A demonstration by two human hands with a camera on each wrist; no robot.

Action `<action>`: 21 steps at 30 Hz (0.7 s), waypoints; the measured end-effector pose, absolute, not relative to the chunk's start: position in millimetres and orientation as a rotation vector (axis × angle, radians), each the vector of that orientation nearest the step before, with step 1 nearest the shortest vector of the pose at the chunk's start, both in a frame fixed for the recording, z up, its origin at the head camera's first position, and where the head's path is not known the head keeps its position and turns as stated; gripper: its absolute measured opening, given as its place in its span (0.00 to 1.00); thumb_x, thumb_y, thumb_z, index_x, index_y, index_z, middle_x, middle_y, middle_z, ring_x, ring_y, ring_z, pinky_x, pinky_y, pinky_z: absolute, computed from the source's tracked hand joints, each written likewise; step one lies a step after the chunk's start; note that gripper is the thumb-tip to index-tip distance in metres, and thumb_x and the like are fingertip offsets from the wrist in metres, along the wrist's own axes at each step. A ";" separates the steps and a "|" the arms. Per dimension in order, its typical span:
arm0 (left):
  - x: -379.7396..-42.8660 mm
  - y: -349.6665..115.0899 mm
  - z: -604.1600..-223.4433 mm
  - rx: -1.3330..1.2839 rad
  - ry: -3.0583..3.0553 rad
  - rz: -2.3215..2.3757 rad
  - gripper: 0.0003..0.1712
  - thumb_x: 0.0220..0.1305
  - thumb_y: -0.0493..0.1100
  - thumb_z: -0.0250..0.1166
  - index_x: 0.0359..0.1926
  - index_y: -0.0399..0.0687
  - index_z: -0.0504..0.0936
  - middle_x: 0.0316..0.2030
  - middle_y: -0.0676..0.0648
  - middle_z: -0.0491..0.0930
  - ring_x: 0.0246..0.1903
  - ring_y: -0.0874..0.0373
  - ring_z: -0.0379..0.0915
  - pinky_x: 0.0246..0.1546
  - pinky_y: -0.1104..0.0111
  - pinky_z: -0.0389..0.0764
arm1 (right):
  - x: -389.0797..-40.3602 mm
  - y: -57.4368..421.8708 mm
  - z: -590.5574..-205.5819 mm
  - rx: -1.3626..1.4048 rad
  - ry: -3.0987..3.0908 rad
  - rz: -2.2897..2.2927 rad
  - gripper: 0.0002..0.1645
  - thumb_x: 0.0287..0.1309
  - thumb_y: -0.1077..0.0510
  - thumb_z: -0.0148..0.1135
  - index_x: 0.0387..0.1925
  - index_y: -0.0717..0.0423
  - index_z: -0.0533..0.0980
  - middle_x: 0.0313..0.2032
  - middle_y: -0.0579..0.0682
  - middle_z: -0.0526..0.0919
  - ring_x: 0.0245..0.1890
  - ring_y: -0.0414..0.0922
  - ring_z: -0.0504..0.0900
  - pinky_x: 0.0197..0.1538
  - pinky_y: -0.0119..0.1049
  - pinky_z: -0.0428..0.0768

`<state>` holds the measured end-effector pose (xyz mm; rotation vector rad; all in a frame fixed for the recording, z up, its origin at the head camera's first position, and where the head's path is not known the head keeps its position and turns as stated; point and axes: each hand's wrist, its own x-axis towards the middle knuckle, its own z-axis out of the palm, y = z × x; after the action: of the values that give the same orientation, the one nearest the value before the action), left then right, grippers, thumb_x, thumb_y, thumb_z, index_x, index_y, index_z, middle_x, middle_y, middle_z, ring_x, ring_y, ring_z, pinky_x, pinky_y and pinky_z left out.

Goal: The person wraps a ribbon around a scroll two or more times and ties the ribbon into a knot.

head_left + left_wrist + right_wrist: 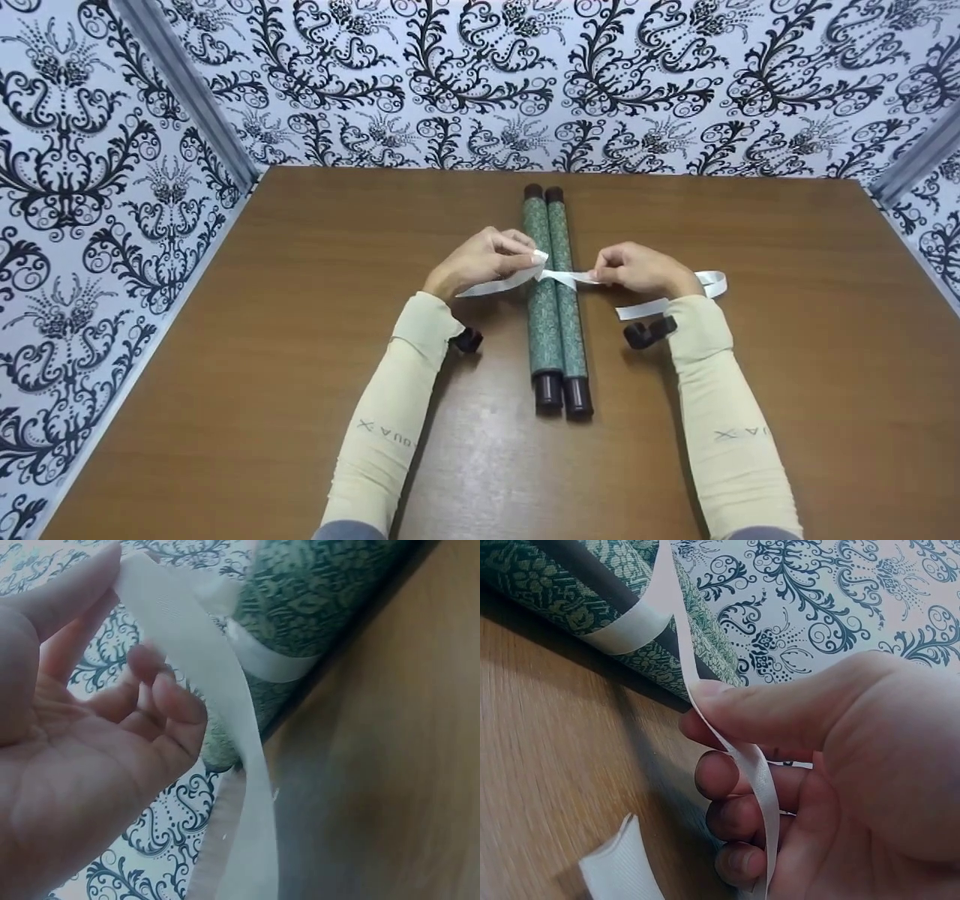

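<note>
Two rolled scrolls, a left scroll (pixel 544 322) and a right scroll (pixel 571 334), lie side by side, covered in green floral fabric with dark brown end knobs. A white ribbon (pixel 564 277) passes around both near their middle and crosses on top. My left hand (pixel 489 261) pinches one part of the ribbon (pixel 184 637) between thumb and forefinger, just above the left scroll; its tail hangs down past the palm. To the right of the scrolls, my right hand (pixel 637 268) pinches the other part (pixel 684 637) with thumb and forefinger, the rest trailing across its fingers.
The scrolls lie on a brown wooden table (pixel 262 360). A loose ribbon end (pixel 641 309) extends beside the right wrist. Black-and-white patterned walls (pixel 480 90) bound the table at the back and sides. Dark wrist mounts (pixel 649 331) jut inward from both sleeves.
</note>
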<state>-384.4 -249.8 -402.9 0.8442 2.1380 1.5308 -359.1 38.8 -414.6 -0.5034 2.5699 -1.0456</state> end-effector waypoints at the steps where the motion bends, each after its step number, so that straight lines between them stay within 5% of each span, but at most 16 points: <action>1: -384.2 -248.3 -403.4 0.839 2.139 1.536 0.14 0.63 0.47 0.70 0.45 0.44 0.89 0.48 0.51 0.84 0.52 0.59 0.75 0.51 0.68 0.74 | -358.9 38.7 -414.7 -0.503 2.570 -1.049 0.11 0.65 0.61 0.59 0.28 0.63 0.77 0.27 0.50 0.78 0.31 0.45 0.73 0.37 0.35 0.69; 9: -381.0 -243.4 -404.2 0.758 2.194 1.526 0.12 0.62 0.50 0.70 0.44 0.52 0.90 0.38 0.51 0.87 0.34 0.62 0.73 0.36 0.72 0.72 | -358.5 39.8 -411.3 -0.521 2.603 -1.029 0.12 0.67 0.58 0.59 0.30 0.63 0.78 0.27 0.51 0.79 0.30 0.43 0.72 0.35 0.34 0.69; 21: -380.1 -240.7 -406.2 0.756 2.200 1.553 0.12 0.64 0.45 0.69 0.45 0.46 0.89 0.37 0.50 0.86 0.35 0.60 0.75 0.35 0.74 0.73 | -358.6 45.0 -402.3 -0.499 2.818 -0.988 0.12 0.67 0.56 0.60 0.39 0.60 0.83 0.35 0.55 0.86 0.36 0.47 0.78 0.45 0.41 0.73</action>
<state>-380.1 -240.7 -406.2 0.7559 2.2002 1.5528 -358.6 45.0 -402.3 -0.4989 2.8183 -0.9885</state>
